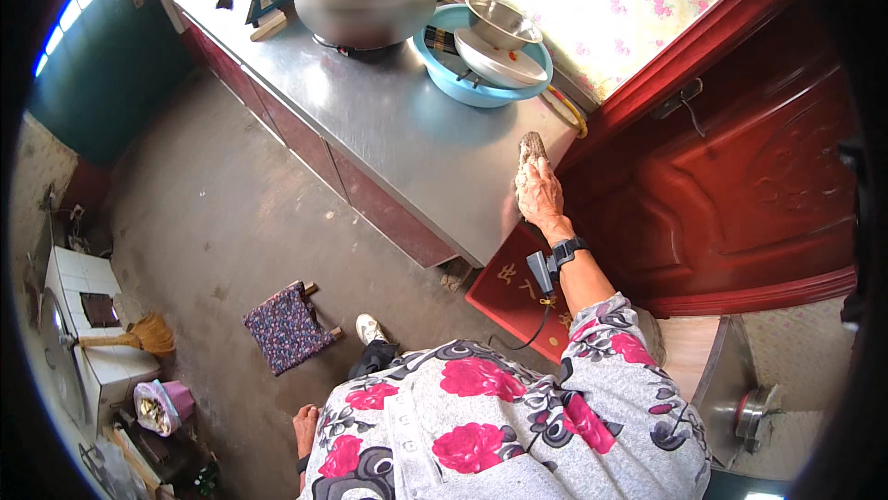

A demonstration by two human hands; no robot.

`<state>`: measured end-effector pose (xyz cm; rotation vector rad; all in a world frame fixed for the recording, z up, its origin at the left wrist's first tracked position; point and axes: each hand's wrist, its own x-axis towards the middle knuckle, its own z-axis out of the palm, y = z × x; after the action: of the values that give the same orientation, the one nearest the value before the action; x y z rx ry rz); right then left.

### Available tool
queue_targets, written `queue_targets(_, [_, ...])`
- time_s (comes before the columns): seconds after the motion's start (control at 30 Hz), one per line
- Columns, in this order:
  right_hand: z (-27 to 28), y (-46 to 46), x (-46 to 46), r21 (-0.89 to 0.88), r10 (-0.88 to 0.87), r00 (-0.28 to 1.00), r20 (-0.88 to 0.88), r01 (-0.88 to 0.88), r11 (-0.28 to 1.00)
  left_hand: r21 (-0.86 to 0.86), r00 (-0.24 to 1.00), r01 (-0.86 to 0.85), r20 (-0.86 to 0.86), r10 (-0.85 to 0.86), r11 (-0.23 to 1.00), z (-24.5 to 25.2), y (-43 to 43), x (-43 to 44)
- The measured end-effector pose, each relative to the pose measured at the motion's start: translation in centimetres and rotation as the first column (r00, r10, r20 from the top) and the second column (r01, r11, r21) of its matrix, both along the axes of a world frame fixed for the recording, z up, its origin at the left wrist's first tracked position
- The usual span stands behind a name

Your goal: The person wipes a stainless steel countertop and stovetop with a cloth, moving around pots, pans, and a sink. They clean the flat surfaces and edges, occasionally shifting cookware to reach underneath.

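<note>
My right hand presses a crumpled greyish-brown cloth or scrubbing pad to the near right end of a stainless steel countertop. Beyond it sits a light blue plastic basin with a white dish, a metal bowl and a dark checked item in or on it. My left hand hangs low beside my body, partly hidden by my flowered shirt; its fingers are not clear. A large round metal vessel, its face blurred, stands farther along the counter.
A red panelled door is on the right, above a red doormat. On the floor stands a small stool with a flowered cover. A straw broom and a pink waste bin are at the left. A yellow hose lies behind the basin.
</note>
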<state>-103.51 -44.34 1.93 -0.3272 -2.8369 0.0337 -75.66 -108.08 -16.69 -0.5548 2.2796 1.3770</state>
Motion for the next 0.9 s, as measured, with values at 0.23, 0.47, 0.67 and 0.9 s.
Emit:
queue_targets(0.23, [2.1,2.5,-2.8,-0.089,-0.072,0.988,0.135,0.084,0.992,0.238,0.983,-0.116,0.164,0.078,0.964,7.3,2.8,-9.3])
queue_targets(0.47, [0.7,9.2,-10.6,0.098,-0.121,0.992,0.031,0.117,0.988,0.110,0.973,-0.147,0.194,0.124,0.983,9.9,4.7,-11.6])
queue_targets(0.67, [1.8,14.7,-15.4,0.002,0.022,0.988,0.151,-0.022,1.000,0.069,0.976,-0.088,0.204,0.072,0.994,10.9,6.6,-7.8])
queue_targets(0.9, [0.4,16.9,-14.2,-0.059,0.369,0.929,-0.030,-0.370,0.927,0.031,0.981,0.004,0.192,-0.010,1.000,10.1,7.8,-6.3])
